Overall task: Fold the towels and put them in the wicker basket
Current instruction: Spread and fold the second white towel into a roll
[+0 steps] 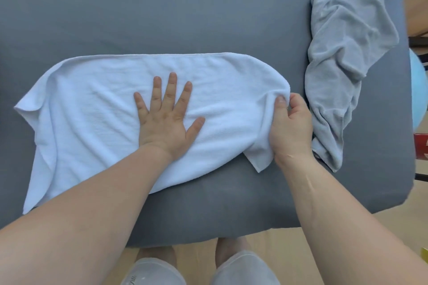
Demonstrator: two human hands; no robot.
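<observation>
Pressing flat with spread fingers, left hand [165,120] on pale blue towel [97,109], right hand [290,127] pinching its right edge, fingertips hidden, grey towel [342,53] cut off at top, perhaps bunched.

We look through one wide-angle camera worn on the head, facing forward and steeply down, close above the work. The right hand [290,127] pinches the white towel [104,111] right of centre; nearer us than that grip, the view reaches our slippers [152,271].

Left hand [165,120] flat on white towel [92,109], right hand [290,127] pinching its edge
</observation>
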